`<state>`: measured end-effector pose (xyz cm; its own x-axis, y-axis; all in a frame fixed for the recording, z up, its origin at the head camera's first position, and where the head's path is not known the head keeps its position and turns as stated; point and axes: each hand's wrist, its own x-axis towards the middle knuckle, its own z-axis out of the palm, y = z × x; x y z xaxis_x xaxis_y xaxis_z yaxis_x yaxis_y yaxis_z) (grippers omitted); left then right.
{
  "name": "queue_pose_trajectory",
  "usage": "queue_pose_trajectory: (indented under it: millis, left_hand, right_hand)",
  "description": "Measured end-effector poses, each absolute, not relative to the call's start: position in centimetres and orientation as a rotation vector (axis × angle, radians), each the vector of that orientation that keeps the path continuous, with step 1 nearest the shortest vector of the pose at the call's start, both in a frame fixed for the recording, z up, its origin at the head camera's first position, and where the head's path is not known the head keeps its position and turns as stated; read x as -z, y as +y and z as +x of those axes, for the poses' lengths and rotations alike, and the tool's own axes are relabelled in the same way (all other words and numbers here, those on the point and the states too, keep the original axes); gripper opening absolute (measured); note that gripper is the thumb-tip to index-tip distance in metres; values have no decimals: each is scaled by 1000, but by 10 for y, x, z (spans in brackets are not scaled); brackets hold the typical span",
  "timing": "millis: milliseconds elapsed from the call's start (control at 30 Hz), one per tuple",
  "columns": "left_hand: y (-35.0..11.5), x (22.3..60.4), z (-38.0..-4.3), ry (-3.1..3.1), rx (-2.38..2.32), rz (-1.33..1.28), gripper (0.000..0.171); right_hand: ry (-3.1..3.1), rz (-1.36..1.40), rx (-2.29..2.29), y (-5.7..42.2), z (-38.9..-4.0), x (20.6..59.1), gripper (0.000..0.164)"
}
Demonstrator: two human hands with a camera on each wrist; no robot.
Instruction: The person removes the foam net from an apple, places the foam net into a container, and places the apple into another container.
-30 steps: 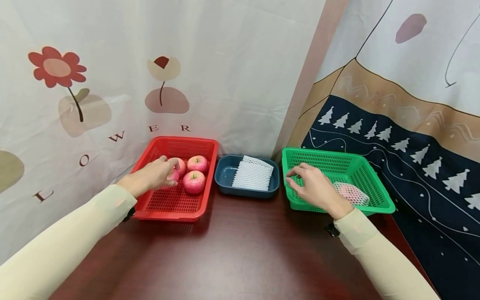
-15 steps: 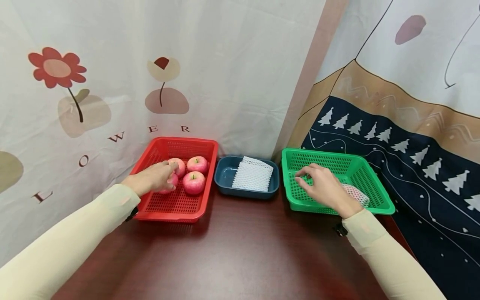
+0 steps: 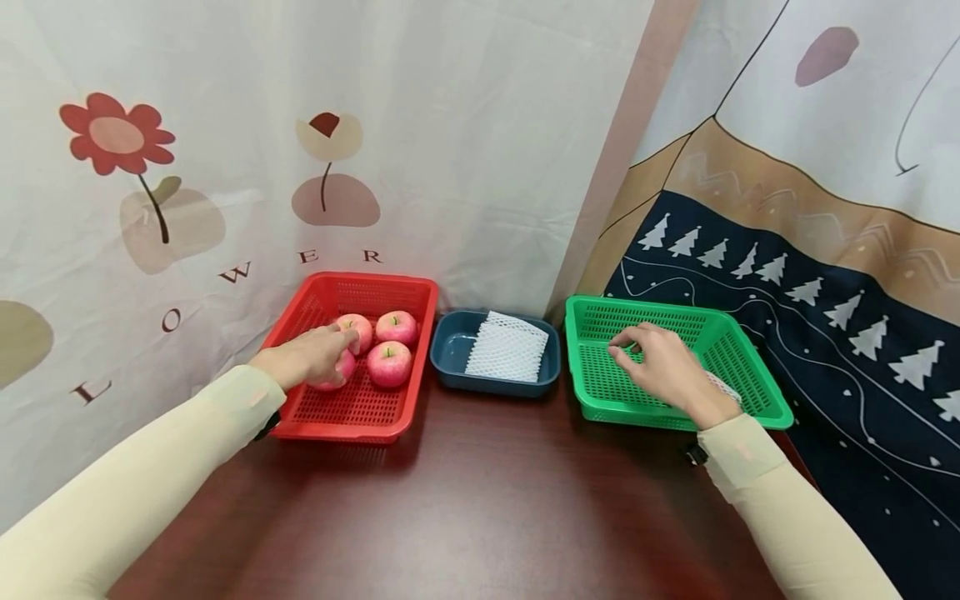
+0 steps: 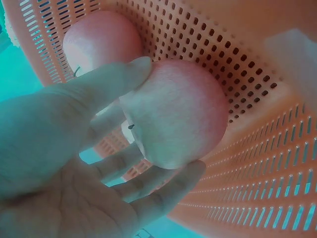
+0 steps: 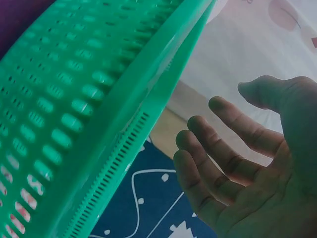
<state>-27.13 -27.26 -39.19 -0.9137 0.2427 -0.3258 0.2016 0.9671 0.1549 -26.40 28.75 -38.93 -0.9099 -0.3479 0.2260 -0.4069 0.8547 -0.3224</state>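
My left hand [image 3: 303, 357] reaches into the red basket [image 3: 412, 408] and holds an apple [image 4: 178, 114]. In the left wrist view, its thumb lies along one side of the apple and the fingers curve round the other; a second apple [image 4: 101, 42] sits beyond the thumb. More pink apples [image 3: 388, 364] lie in the basket beside the hand. My right hand [image 3: 663, 364] hovers over the green basket [image 3: 600, 408], fingers loosely bent around nothing. Behind its wrist, a netted fruit [image 3: 723, 386] in that basket is mostly hidden.
A dark blue tray [image 3: 448, 354] stands between the two baskets, with white foam net sleeves [image 3: 507, 348] in it. All of them stand at the back of a dark wooden table [image 3: 480, 500], against a printed curtain [image 3: 487, 150].
My right hand has shifted right over the green basket, covering more of the netted fruit. The left hand has moved slightly and settled round an apple.
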Motion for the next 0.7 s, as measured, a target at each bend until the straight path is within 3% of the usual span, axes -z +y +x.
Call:
queue_pose_trajectory:
  millis: [467,700]
  left_hand:
    - [-269,390,-273,2757,-232,335,54]
    - [-269,389,-271,2821,-264,320,45]
  right_hand:
    - [-2953,525,-554,308,-268,389,27]
    - [-2999,488,-536,321,-275,392,29]
